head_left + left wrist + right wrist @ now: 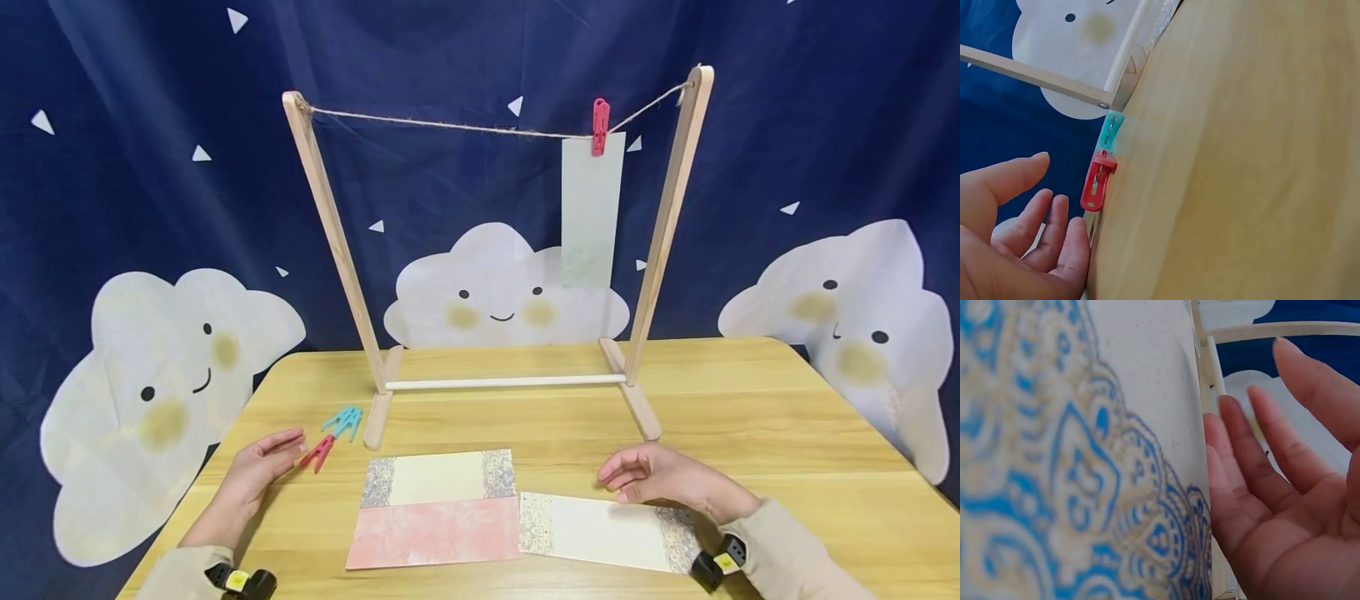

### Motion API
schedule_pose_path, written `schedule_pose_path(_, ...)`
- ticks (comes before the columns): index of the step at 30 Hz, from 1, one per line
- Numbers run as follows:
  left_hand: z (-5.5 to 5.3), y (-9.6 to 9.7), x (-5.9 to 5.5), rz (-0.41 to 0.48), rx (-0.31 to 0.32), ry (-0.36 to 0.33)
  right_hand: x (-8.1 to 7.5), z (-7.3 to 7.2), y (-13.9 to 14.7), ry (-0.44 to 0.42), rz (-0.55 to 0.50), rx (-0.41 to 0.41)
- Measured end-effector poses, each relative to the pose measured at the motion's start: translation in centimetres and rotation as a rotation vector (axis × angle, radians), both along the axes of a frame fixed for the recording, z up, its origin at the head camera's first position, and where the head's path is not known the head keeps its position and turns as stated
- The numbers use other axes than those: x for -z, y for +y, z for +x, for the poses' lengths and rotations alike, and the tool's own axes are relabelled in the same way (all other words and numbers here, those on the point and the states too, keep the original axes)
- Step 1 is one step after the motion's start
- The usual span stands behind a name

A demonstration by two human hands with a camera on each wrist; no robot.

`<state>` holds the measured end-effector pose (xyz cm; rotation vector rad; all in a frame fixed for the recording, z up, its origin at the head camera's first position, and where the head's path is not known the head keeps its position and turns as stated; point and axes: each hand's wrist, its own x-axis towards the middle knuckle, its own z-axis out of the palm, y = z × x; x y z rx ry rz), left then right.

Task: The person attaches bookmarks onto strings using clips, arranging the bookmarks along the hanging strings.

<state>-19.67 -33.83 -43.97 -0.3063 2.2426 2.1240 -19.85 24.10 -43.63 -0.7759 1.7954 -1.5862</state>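
My left hand (258, 471) lies at the table's left side with loosely bent fingers, holding nothing. Just beyond its fingertips are a red clothespin (318, 452) and a light-blue clothespin (345, 422), seen end to end in the left wrist view. Over the upper edge of a white lace-patterned card (592, 529) is my right hand (667, 477), relaxed and holding nothing; whether it touches the card I cannot tell. A pink card (435, 533) and a cream lace-edged card (450, 477) lie left of it. A pale green card (592, 212) hangs from the string under a red clothespin (600, 127).
A wooden frame (678, 192) stands at the back of the table, with a string (450, 127) tied between its posts and a white rod (502, 382) low across it. Behind hangs a dark blue curtain (465, 50) with smiling clouds.
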Motion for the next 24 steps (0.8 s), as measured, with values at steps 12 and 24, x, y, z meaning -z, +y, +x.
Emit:
schedule_pose_path(12,0.6,0.5,0.7,-0.246,0.005,0.010,0.1,0.4,-0.4,0.162,0.081,-0.101)
schedule_pose_path(24,0.4,1.2,1.3,-0.459,0.067,0.031,0.2,0.3,-0.5,0.262,0.096,-0.097)
